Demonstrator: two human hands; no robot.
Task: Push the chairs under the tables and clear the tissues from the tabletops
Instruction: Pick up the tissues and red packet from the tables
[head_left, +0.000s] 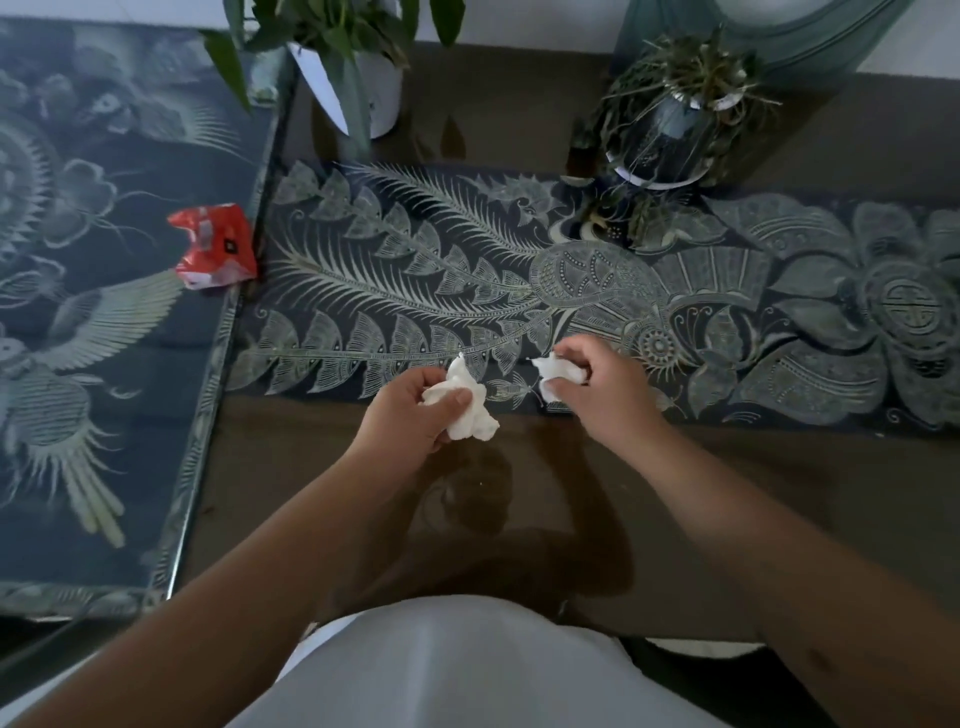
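Observation:
My left hand (415, 410) is closed around a crumpled white tissue (470, 410), held just above the brown glossy tabletop (779, 493) near the edge of the patterned runner. My right hand (605, 387) pinches a second crumpled white tissue (556, 374) that rests on the dark patterned table runner (415, 291). The two hands are close together at the middle of the table. No chair is in view.
A red tissue packet (215, 247) lies on the adjoining patterned table (78, 364) at the left. A white-potted leafy plant (358, 67) and a dark round potted plant (670, 130) stand at the far side of the table.

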